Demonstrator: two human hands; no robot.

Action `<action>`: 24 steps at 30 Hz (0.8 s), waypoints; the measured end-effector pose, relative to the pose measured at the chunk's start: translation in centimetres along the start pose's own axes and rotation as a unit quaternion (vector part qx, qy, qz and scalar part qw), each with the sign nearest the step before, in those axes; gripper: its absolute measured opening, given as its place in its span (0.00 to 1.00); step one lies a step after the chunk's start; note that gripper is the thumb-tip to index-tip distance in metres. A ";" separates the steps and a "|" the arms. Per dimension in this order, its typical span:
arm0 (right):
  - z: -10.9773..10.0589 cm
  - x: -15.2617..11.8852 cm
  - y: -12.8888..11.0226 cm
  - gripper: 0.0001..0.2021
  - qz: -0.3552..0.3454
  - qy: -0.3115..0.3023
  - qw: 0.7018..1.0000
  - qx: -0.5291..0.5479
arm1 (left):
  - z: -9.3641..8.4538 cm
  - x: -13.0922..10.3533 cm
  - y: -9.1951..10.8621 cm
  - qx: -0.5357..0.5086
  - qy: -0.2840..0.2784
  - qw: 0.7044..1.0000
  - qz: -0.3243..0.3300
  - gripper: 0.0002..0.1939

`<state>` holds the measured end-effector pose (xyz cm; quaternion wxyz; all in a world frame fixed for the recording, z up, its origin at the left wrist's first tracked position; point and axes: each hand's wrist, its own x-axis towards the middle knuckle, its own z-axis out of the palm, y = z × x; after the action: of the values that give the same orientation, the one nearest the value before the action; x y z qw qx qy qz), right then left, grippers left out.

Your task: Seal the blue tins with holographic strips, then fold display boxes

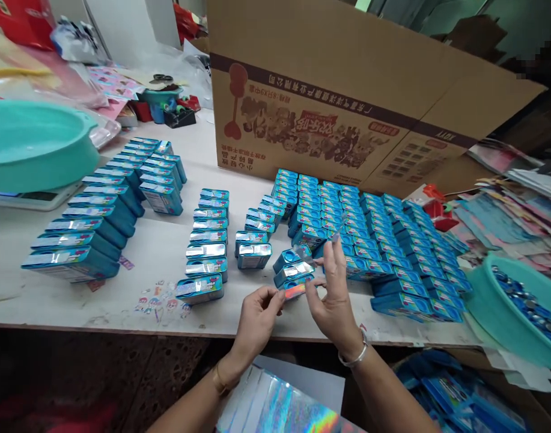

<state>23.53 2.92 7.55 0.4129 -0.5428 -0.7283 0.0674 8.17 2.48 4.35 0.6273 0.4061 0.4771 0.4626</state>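
My left hand [261, 310] pinches one end of a shiny rainbow sticker strip [295, 292] between thumb and forefinger. Its other end lies at the thumb and forefinger of my right hand [330, 294], whose other fingers point up. The strip is over the top of a small blue tin [297, 281], the nearest of a short row. A clear piece of film [304, 255] hangs by the right fingers, and another bit shows at a raised fingertip. Sheets of holographic stickers [279, 403] lie below my wrists, near my lap.
Rows of blue tins [203, 246] stand on the white table, with a large block [356, 222] at right and more at left. A cardboard box [311, 72] rises behind. A teal basin [36, 150] sits left on a scale; another teal basin [487, 300] holds small blue pieces.
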 end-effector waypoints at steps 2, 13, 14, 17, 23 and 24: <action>0.6 -0.2 0.4 0.41 -0.017 0.008 1.000 -0.012 | 0.1 0.1 -0.4 0.011 0.014 1.000 0.002 0.20; 1.6 -0.6 1.7 0.43 -0.038 -0.033 0.998 -0.040 | 0.0 1.0 -2.6 0.013 0.016 1.000 -0.003 0.24; 1.6 -0.7 1.8 0.42 -0.031 -0.035 0.998 -0.048 | 0.1 1.2 -2.8 0.012 0.014 1.000 -0.006 0.25; 1.6 -0.7 2.2 0.42 0.011 -0.032 0.998 -0.062 | 0.1 1.9 -3.2 0.019 0.016 0.999 -0.023 0.29; 1.7 -1.6 2.0 0.45 0.029 0.046 0.992 -0.110 | -0.8 1.7 -4.8 0.104 0.054 0.993 0.005 0.33; 2.0 -1.8 2.1 0.46 0.015 0.059 0.991 -0.118 | -1.3 2.1 -5.6 0.110 0.065 0.992 0.011 0.33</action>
<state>23.84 3.00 4.13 0.3871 -0.6016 -0.6973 -0.0455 8.25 3.26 -1.68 0.5414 0.4466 0.5604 0.4399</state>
